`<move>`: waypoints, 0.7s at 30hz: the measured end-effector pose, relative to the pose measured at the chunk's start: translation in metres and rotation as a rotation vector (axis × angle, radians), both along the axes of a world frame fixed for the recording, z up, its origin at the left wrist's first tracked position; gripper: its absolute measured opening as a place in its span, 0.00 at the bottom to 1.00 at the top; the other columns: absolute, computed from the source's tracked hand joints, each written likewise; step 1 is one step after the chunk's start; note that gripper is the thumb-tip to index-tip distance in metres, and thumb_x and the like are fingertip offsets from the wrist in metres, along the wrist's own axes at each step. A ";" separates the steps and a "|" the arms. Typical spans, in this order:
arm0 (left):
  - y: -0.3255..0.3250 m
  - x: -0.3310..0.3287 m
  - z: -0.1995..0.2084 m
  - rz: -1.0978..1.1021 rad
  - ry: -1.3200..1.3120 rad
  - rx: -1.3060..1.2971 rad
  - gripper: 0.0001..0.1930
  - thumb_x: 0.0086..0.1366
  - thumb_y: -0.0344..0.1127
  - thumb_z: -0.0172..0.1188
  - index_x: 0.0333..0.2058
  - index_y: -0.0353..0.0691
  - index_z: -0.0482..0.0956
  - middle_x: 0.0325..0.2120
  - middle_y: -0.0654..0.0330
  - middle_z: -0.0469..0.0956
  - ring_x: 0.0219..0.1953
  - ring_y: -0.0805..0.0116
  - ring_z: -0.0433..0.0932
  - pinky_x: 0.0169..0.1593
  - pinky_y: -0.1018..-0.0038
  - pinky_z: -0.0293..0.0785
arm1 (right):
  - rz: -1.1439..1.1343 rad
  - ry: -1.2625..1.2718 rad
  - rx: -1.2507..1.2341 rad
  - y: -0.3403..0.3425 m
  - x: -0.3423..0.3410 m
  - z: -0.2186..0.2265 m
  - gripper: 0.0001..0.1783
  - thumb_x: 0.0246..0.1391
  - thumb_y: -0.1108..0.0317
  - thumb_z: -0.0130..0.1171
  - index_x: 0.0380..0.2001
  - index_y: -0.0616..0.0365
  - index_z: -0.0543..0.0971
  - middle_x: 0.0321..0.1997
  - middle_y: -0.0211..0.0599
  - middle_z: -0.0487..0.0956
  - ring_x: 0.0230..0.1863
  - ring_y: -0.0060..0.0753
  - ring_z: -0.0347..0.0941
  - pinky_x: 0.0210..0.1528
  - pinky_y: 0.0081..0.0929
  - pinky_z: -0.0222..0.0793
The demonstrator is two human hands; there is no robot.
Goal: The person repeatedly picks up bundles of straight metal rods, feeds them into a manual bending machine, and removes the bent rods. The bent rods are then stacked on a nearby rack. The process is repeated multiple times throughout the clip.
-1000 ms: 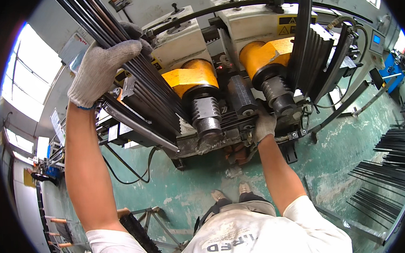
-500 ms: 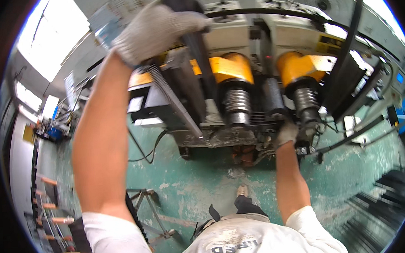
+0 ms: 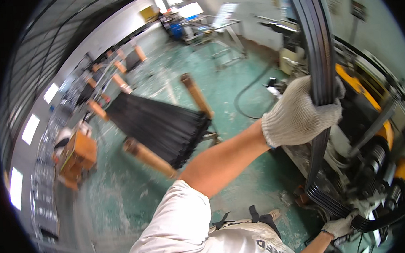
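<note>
My left hand (image 3: 298, 114), in a knitted white glove, is wrapped around a bundle of long black bars (image 3: 318, 42). The bundle runs upright through the fist, then bends sharply near its lower end. At lower right, my right hand (image 3: 341, 225), also gloved, is closed at the lower bent stretch of the same bars. Its fingertips are partly hidden behind them. Just beyond the bars stands a bending machine with yellow arms (image 3: 360, 88) and ribbed metal cylinders (image 3: 374, 161).
A rack to the left carries many more straight black bars (image 3: 154, 124) between brown-wrapped posts (image 3: 151, 159). Farther left stands an orange-brown wooden box (image 3: 79, 149). A metal-framed stand (image 3: 228, 40) is at the back, and a dark hose (image 3: 240, 101) lies on the green floor (image 3: 111, 213).
The view has swung left, bringing the bar rack into sight and the machine to the right edge. My left hand keeps its grip; my right hand stays low, now at the bars' bent part.
</note>
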State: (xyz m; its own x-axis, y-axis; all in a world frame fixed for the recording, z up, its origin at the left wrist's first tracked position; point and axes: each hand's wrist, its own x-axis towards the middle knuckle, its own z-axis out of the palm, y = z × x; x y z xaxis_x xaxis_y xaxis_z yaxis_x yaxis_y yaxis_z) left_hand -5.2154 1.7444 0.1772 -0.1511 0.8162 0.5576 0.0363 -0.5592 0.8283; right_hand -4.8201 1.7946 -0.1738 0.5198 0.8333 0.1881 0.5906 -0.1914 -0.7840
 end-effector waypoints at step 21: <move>-0.711 -0.031 -0.104 1.870 -0.451 0.281 0.12 0.73 0.25 0.67 0.52 0.33 0.79 0.37 0.53 0.86 0.43 0.57 0.90 0.51 0.60 0.89 | 1.530 0.876 -0.214 -0.337 -0.561 0.105 0.32 0.76 0.54 0.72 0.64 0.76 0.81 0.57 0.43 0.87 0.52 0.35 0.81 0.63 0.35 0.77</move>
